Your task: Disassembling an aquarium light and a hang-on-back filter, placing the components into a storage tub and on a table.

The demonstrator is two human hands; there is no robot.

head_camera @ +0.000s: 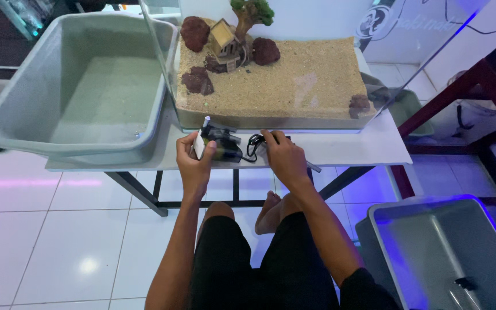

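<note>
Fingers of the left hand (193, 163) are closed around a small black pump (220, 143), held upright just before the glass tank (271, 121). Its coiled cord (255, 144) lies rightward, pinched under the right hand (282, 159).

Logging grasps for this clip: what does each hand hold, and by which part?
The left hand grips the small black pump-like device by its left end. The right hand rests on its coiled black cord; whether it grips the cord cannot be told.

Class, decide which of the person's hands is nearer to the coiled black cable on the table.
Right. The right hand rests on the coiled black cable; the left hand is farther left, holding a small black pump.
</note>
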